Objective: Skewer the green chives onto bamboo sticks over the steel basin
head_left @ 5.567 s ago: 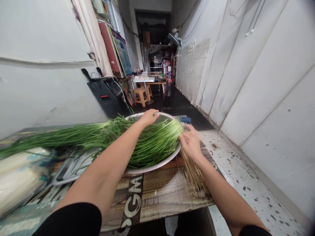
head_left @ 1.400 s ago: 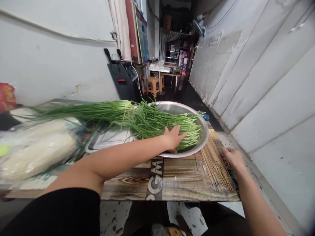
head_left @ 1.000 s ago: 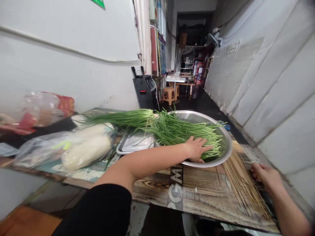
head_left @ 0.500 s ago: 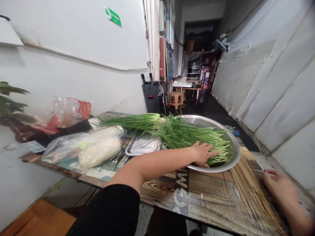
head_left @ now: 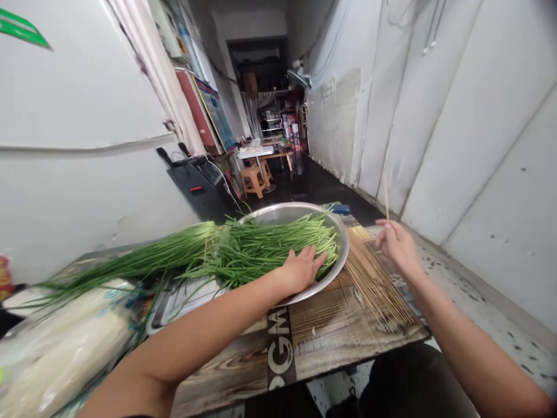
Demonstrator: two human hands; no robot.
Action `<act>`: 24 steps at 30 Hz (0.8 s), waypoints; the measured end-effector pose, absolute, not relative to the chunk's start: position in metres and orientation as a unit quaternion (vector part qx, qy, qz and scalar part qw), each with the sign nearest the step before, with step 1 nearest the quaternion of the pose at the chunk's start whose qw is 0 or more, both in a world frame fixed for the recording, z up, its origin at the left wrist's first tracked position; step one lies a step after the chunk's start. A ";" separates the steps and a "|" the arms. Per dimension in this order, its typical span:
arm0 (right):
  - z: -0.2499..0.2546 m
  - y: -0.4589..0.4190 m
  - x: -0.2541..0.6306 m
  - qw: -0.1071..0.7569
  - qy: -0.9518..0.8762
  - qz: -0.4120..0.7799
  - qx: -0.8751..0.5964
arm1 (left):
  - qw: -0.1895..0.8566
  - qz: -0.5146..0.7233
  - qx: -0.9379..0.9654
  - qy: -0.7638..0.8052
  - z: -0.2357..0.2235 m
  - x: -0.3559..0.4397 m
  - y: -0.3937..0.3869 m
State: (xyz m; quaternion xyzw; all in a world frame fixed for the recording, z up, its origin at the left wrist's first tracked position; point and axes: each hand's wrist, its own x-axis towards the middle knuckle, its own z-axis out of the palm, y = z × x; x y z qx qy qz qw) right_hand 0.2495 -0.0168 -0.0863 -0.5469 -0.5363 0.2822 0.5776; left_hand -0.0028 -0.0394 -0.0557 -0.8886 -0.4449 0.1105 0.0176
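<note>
My left hand [head_left: 303, 268] lies with fingers spread on a heap of green chives [head_left: 265, 247] in a wide metal basin [head_left: 344, 255]. The pale cut ends of the chives point right, by the fingertips. Between thumb and fingers, my right hand [head_left: 398, 244] pinches a thin bamboo skewer [head_left: 386, 197], which stands nearly upright above the table's right edge. Below and left of that hand, many loose bamboo skewers [head_left: 374, 278] are spread over the wood-patterned table [head_left: 322, 342].
Another bunch of chives [head_left: 161, 252] lies left of the basin, partly over a metal tray [head_left: 191, 296]. A clear plastic bag with something pale inside [head_left: 82, 342] occupies the near left. Behind the table stand a black speaker [head_left: 202, 188] and orange stools [head_left: 252, 181].
The view has swung right. My right hand has risen from beside the loose skewers, holding one skewer up. My left hand stays on the chives.
</note>
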 end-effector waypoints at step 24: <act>-0.064 0.017 0.197 0.592 -0.428 0.612 -0.302 | -0.059 -0.031 -0.900 -0.430 -0.051 0.000 0.033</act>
